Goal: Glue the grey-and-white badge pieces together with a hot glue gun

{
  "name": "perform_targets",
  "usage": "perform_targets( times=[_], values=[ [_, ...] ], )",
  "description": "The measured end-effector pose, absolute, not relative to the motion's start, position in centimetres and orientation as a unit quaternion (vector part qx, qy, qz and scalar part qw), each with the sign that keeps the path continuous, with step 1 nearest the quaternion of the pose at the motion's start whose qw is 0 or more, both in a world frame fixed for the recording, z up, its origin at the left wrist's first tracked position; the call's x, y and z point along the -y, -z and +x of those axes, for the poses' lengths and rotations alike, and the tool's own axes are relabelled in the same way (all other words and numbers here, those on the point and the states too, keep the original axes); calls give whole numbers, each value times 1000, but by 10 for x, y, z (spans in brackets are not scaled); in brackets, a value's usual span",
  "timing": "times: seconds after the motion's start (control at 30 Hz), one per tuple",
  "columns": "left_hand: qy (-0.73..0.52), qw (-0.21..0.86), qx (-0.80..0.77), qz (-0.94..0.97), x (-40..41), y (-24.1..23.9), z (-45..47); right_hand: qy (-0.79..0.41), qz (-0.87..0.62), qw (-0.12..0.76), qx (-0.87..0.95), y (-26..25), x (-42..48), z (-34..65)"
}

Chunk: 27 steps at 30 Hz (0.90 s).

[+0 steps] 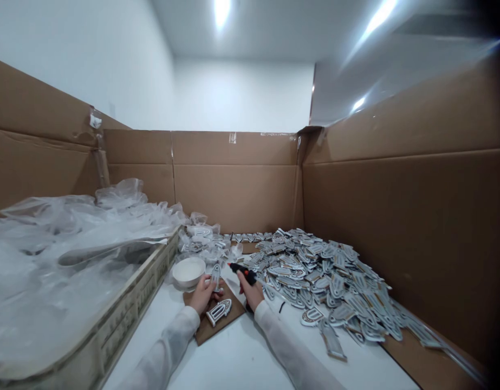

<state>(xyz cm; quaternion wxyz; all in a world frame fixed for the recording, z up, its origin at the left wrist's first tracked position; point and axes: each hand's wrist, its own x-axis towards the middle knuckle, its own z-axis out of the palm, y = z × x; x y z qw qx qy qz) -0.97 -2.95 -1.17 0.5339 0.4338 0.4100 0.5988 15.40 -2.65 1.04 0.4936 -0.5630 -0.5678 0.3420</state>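
My left hand (204, 295) is closed on a small grey arch-shaped piece (216, 275), holding it upright over a brown cardboard square (229, 324). My right hand (252, 291) grips a black glue gun (242, 271) with an orange-red tip. Its nozzle points left toward the held piece, with a small gap between them. On the cardboard lies another arch-shaped piece (219, 312), white and grey with a brown patterned part. A white round bowl (188, 272) stands just beyond my left hand.
A large heap of similar arch pieces (315, 271) covers the right side of the white table (250, 363). At left, a plastic crate (123, 319) holds clear plastic bags (71, 227). Bagged pieces (203, 244) lie behind the bowl. Cardboard walls (233, 187) surround the table.
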Motion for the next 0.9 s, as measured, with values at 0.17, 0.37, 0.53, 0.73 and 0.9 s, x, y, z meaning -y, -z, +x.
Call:
perform_targets(
  times=[0.17,0.37,0.53,0.73,0.9],
  values=[
    [-585,490,-462,451,33,7,-9,-364,-594,563,444,-7,13,162],
    [-593,438,-495,460,35,1,-10,-403,-538,575,466,-4,14,161],
    [-589,434,-502,461,35,0,-11,-453,-439,561,537,-11,24,156],
    [-581,479,-498,430,35,-1,-8,-452,-454,463,613,-15,34,155],
    [-591,484,-470,442,36,-1,-8,-467,-433,451,625,-15,37,154]
  ],
)
